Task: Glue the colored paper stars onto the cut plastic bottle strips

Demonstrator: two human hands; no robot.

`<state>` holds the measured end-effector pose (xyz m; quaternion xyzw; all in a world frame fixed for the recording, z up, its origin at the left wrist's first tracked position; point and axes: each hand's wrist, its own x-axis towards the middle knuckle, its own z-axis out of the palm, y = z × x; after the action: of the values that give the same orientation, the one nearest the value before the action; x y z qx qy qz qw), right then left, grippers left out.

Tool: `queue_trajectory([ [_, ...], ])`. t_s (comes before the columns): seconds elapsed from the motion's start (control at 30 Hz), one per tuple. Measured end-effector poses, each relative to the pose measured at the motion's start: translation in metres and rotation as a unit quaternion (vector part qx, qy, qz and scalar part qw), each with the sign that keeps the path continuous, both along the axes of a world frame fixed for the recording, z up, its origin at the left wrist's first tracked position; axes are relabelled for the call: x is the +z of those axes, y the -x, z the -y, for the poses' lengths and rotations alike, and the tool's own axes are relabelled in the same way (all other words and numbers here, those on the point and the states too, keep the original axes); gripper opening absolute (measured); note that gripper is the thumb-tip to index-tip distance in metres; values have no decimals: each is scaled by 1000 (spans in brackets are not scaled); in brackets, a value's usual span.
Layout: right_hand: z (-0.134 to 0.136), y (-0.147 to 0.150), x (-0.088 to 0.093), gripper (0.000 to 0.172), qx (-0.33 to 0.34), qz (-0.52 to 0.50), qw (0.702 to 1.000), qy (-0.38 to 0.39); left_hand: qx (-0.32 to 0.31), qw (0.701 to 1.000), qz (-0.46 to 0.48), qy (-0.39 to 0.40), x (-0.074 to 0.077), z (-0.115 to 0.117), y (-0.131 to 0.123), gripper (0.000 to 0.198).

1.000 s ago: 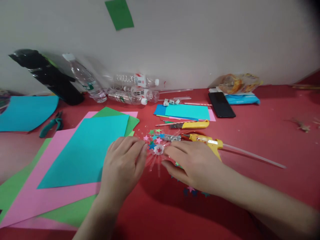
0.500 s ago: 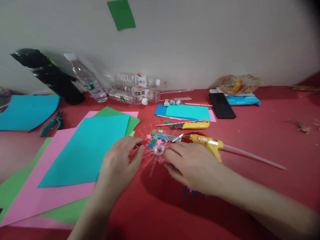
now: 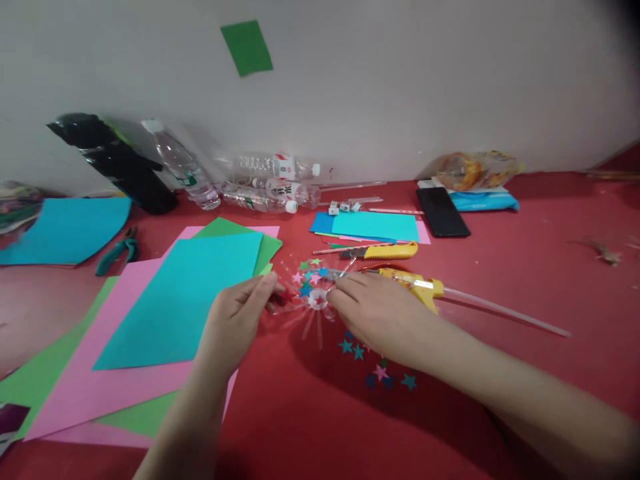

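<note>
Mid-frame, your left fingers (image 3: 263, 291) and right fingers (image 3: 346, 295) flank the clear fringed piece (image 3: 317, 299), closure unclear; uneven tugging could bend its strips (image 3: 319, 329).

Red counter (image 3: 300, 413): paper stack (image 3: 175, 307) (teal/pink/grn) on L side, pliers (image 3: 115, 253) near its back L edge. Bottles (image 3: 260, 198) along back, cards (image 3: 375, 227) mid-back, phone (image 3: 443, 212) R of cards, cutter (image 3: 393, 251) just in front of cards, glue gun (image 3: 423, 287) R of ctr, loose stars (image 3: 359, 352) nearer front.

On the red table (image 3: 320, 413), the left hand (image 3: 239, 313) and right hand (image 3: 375, 310) flank a clear plastic piece (image 3: 317, 308) with splayed strips, small coloured stars (image 3: 305, 289) clustered near its ring; a yellow glue gun (image 3: 424, 287) lies beyond the right hand
</note>
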<state>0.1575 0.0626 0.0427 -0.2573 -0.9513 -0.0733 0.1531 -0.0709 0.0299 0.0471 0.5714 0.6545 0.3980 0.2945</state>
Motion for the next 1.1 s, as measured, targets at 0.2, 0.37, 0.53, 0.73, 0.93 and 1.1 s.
queue_trajectory([
  [0.2,0,-1,-1,14,-6,9,1000,-10,-44,998,24,38,4,0,-7,28],
  [0.37,0,-1,1,12,-9,17,1000,-3,-87,994,38,54,9,2,-10,16],
  [0.53,5,1,8,11,-12,-40,999,5,-75,995,28,60,3,1,-9,31],
  [0.73,16,10,21,20,18,-184,983,3,-62,990,85,93,3,0,-14,31],
  [0.93,10,26,23,22,0,-153,987,51,-56,979,172,96,3,-3,-14,14],
  [1.1,3,35,24,25,-51,-138,987,65,-67,971,203,109,3,-4,-8,5],
])
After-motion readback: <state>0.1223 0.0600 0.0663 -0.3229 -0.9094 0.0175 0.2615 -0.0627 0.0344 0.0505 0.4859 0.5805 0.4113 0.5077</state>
